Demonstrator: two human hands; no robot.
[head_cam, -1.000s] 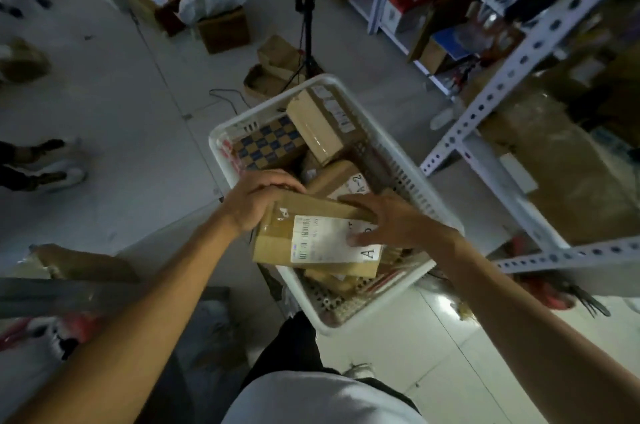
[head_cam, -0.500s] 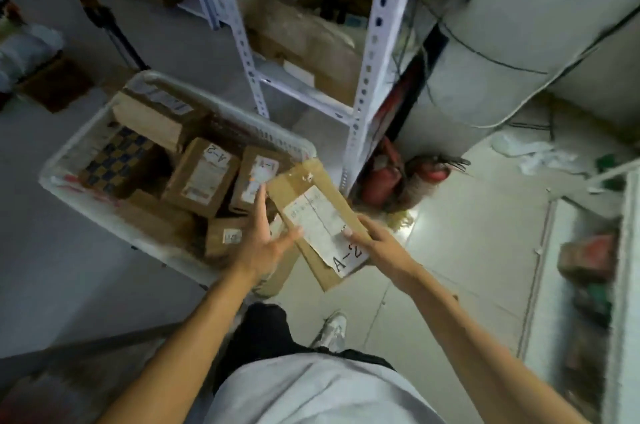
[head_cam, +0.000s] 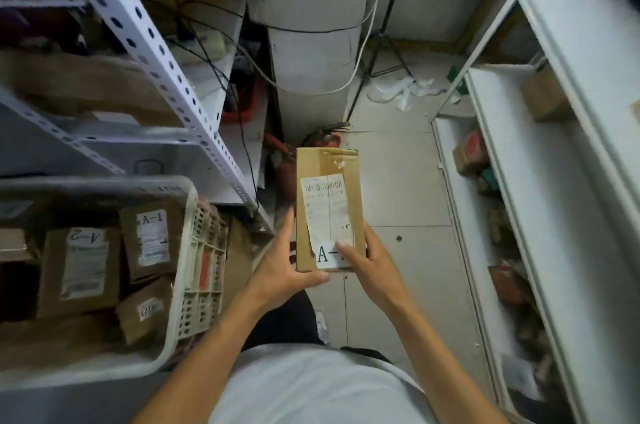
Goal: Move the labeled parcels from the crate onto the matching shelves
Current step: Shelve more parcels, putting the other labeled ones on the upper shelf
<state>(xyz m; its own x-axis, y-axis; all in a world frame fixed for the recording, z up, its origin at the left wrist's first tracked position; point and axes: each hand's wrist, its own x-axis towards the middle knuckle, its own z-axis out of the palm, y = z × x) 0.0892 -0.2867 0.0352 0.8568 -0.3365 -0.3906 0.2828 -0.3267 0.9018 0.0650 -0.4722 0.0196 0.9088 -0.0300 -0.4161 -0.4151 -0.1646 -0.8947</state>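
The parcel [head_cam: 329,208], a long brown cardboard box, is held out in front of the person above the tiled floor [head_cam: 401,188], clear of the crate. In the head view, the left hand [head_cam: 280,271] grips its near left corner, thumb curled under the near edge. The right hand [head_cam: 372,264] clasps the near right side, with a finger lying across the white label [head_cam: 325,215], so only "A-" can be read. The white plastic crate [head_cam: 194,250] sits at the left, just beside the left forearm, and holds more brown parcels, one marked "A-1" [head_cam: 152,236]. A perforated metal shelf post [head_cam: 162,70] rises behind the crate. White shelves [head_cam: 554,181] with small boxes run along the right.
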